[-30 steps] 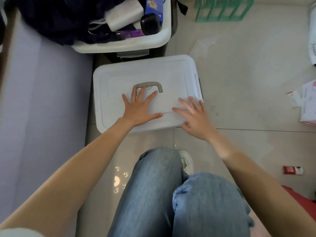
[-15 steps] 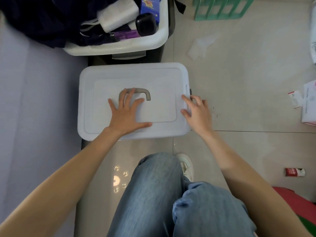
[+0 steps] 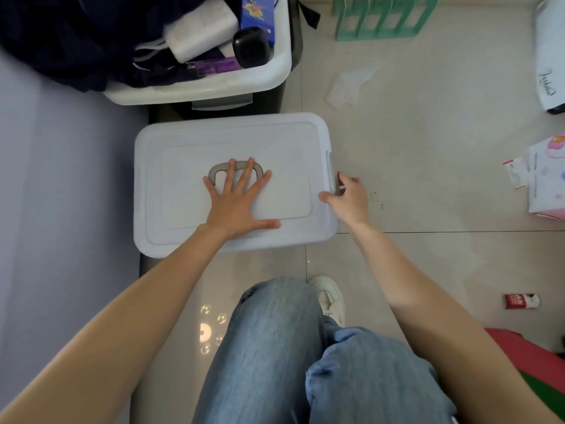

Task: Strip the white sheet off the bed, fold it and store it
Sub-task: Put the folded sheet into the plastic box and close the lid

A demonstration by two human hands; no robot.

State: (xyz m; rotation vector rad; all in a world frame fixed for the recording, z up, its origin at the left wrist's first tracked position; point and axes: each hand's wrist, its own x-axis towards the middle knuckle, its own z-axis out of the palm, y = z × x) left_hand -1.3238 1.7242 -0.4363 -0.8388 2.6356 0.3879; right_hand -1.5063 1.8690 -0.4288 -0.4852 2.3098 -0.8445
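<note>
A white plastic storage box (image 3: 183,234) with its lid on stands on the tiled floor in front of my knees. My left hand (image 3: 235,200) lies flat and spread on the lid, fingertips over the grey handle (image 3: 220,169). My right hand (image 3: 347,198) is at the box's right edge, its fingers curled on the grey side latch (image 3: 337,186) and its thumb on the lid rim. The white sheet is not visible. The bed (image 3: 61,209), bare and pale lilac, runs along the left.
An open white tub (image 3: 214,90) full of dark clothes and small items sits just behind the box. A green rack (image 3: 382,19), a crumpled tissue (image 3: 348,84), packets (image 3: 547,175) and a small red carton (image 3: 521,301) lie on the floor at the right.
My right hand slid off the lid top to the right edge and curled onto the side latch. My left hand stayed flat on the lid.
</note>
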